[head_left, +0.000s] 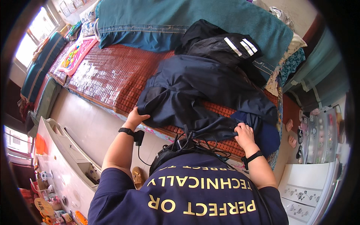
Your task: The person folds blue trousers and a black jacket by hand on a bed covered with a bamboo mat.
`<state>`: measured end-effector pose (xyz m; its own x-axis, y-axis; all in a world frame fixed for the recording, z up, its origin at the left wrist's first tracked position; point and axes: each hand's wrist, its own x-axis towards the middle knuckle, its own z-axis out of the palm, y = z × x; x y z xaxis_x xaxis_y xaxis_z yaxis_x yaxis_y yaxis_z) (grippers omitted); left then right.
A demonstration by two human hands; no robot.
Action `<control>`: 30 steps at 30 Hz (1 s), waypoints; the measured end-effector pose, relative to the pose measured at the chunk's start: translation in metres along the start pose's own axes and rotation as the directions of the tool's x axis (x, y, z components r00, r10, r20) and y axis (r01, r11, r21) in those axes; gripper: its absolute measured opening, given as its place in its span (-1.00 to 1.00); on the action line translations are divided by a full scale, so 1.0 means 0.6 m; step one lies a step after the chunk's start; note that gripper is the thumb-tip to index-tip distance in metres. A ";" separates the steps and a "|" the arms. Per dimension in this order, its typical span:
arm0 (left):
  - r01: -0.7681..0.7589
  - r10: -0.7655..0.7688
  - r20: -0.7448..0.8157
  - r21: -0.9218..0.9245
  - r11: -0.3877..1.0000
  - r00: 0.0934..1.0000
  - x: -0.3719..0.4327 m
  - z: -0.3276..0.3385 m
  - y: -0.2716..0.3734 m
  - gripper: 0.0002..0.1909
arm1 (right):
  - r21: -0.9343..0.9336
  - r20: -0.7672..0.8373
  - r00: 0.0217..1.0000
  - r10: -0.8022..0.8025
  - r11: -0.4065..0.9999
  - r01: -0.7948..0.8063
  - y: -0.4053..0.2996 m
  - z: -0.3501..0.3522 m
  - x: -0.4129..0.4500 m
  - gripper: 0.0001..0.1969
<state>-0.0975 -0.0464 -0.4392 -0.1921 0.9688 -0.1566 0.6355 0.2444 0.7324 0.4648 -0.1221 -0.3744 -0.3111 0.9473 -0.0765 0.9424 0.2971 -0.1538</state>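
Dark navy trousers [180, 81] lie spread over a brown bead mat [104, 76] on the bed before me. My left hand [137, 116] grips the trousers at the waist end, near the bed's front edge. At a leg's lower end, my right hand [244, 135] has its fingers curled on the cloth. Brighter blue cloth [267, 137] lies beside that hand; whether it belongs to the trousers I cannot tell. Behind the trousers, a crumpled black garment with white stripes [222, 46] rests partly on a teal cover [157, 17].
A pink-edged tray of colourful pieces [76, 54] sits at the mat's far left. To the left stands a white cabinet [67, 157] bearing small items. At right are a clear drawer unit [322, 135] and a white chest with a floral pattern [303, 182]. Cables [194, 140] hang at my waist.
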 end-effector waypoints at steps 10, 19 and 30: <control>0.108 -0.054 0.349 -0.135 0.985 0.936 -0.042 -0.157 0.093 -0.59 | 0.014 0.172 0.970 0.169 0.985 -0.174 0.032 -0.118 -0.045 -0.81; 0.390 -0.272 0.585 -0.083 0.917 0.764 -0.073 -0.053 0.054 -0.61 | -0.098 0.389 0.823 0.414 0.907 -0.410 0.035 -0.019 -0.084 -0.69; 0.238 -0.032 0.249 -0.872 0.429 0.968 0.009 -0.042 0.072 -0.76 | -0.066 0.342 0.786 0.514 0.848 -0.526 0.021 0.014 -0.067 -0.75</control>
<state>-0.0903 -0.0317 -0.3916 -0.0202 0.9404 -0.3396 -0.4249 0.2994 0.8543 0.4883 -0.1576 -0.3818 0.1978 0.8566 -0.4766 0.9709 -0.2383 -0.0253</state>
